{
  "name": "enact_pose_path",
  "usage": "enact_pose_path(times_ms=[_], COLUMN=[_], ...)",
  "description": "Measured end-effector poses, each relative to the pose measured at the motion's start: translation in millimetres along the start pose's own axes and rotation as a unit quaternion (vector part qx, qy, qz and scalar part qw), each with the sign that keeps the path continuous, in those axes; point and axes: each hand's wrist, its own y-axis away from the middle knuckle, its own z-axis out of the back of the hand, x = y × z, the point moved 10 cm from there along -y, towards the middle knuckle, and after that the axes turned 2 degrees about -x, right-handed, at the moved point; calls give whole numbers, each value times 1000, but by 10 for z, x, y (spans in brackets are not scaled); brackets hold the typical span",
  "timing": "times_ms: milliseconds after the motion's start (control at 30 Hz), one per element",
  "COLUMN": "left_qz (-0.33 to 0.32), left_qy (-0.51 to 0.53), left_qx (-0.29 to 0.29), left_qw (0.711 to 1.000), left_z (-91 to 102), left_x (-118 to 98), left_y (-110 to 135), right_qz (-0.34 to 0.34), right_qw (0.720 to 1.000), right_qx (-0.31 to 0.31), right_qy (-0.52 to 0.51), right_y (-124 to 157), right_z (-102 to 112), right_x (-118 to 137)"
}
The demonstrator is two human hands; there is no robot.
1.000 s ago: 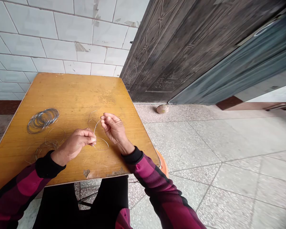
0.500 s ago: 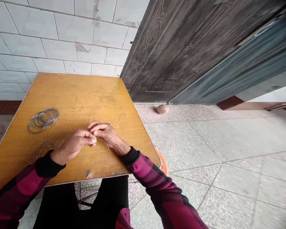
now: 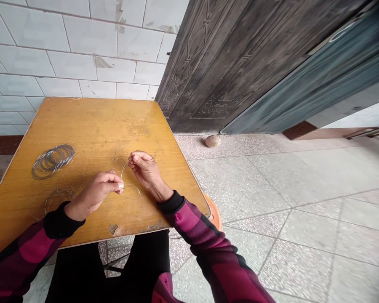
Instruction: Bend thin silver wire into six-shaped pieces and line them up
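Observation:
A thin, pale wire [image 3: 122, 171] is pinched low down between the thumb and fingers of my left hand [image 3: 102, 187]. It rises in a curve towards the closed fingertips of my right hand [image 3: 147, 171], which are up and to the right and seem to grip its upper part. Other fine strands curl over the tabletop around my hands. To the left lies a coil of grey wire [image 3: 53, 161], bundled in many loops. Nearer me, a looser tangle of thin wire [image 3: 58, 194] rests partly behind my left wrist.
The worn yellow wooden table [image 3: 97, 122] has a chipped front edge. It stands against a white tiled wall [image 3: 88, 38]. A dark carved door [image 3: 217, 63] is at the right, with a round object [image 3: 212, 141] on the floor before it. An orange stool edge [image 3: 215, 212] shows beside the table.
My hands were together at the fingertips and have come apart. The right hand moved up and to the right, exposing the wire between them. The left hand stays nearly in place.

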Motion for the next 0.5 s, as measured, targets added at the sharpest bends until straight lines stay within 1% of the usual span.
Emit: enact_pose_path(times_ms=[133, 200, 267, 333, 400, 433, 500], left_qz=[20, 21, 17, 16, 20, 22, 19], left_qy=[41, 46, 52, 62, 70, 69, 62], left_qx=[-33, -48, -63, -74, -77, -76, -71], left_qw=[998, 998, 996, 995, 994, 995, 995], left_z=[89, 147, 206, 256, 283, 290, 296], left_x=[64, 59, 32, 3, -4, -3, -1], left_y=[-23, -37, -48, -56, -65, -71, -84], right_qz=[46, 52, 50, 45, 43, 49, 64], right_qw=[997, 997, 998, 992, 968, 953, 931], right_qx=[-58, -62, -28, 40, 113, 133, 142], right_qy=[-9, -10, 25, 111, 221, 268, 331], right_y=[-34, -42, -20, 55, 177, 237, 318], right_z=[164, 230, 218, 107, -45, -102, -166], right_x=[181, 243, 282, 285, 241, 223, 204])
